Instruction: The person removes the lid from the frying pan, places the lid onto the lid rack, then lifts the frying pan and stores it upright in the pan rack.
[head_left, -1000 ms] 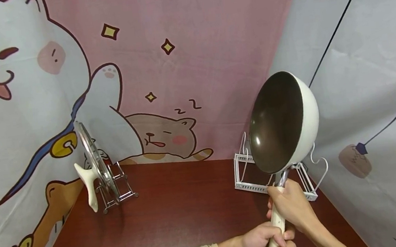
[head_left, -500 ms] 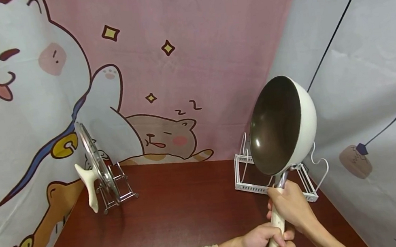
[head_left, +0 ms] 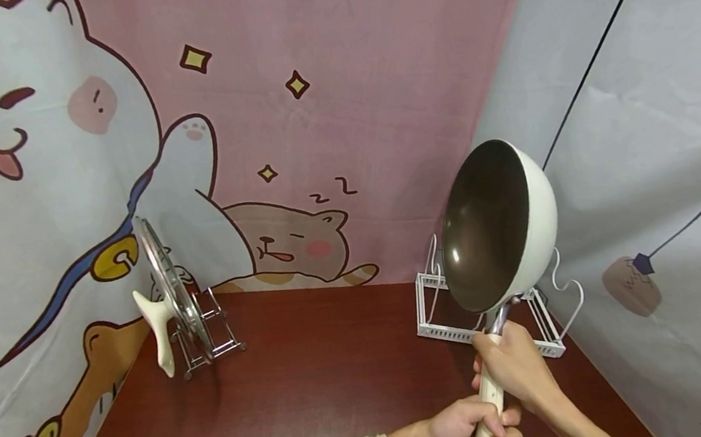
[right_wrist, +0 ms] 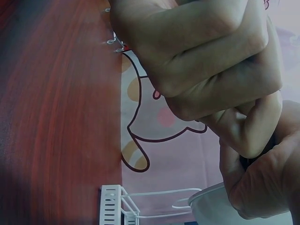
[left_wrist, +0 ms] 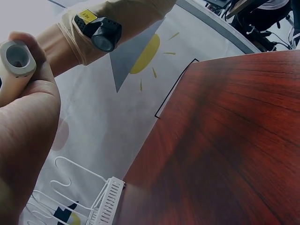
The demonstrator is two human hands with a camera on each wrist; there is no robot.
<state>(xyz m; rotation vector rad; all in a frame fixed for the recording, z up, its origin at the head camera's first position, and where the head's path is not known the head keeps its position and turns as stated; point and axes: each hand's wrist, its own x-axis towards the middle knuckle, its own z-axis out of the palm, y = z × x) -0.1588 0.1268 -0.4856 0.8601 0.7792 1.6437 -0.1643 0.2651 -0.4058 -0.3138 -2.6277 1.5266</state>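
Note:
A white wok [head_left: 495,231] with a dark inside is held up on the right side of the head view, its opening tilted towards the left. My right hand [head_left: 513,366] grips the upper part of its pale handle [head_left: 490,390], just below the metal neck. Lower on the same handle, my left hand [head_left: 468,430] wraps its fingers round the end. From the left wrist, the hollow handle end [left_wrist: 18,56] sticks out of the grip. Curled fingers [right_wrist: 211,56] fill much of the right wrist view, with a piece of the wok [right_wrist: 215,206] below.
Behind and below the wok stands a white rack [head_left: 444,330] with curved wire hooks. On the left, a glass lid [head_left: 172,282] with a cream handle leans upright in a metal stand [head_left: 212,349]. Both are on a dark red table [head_left: 315,367], before a cartoon curtain [head_left: 363,102].
The wok has sunk a little and shifted slightly to the left. Both hands keep their hold on the handle, and the lid and rack stay put.

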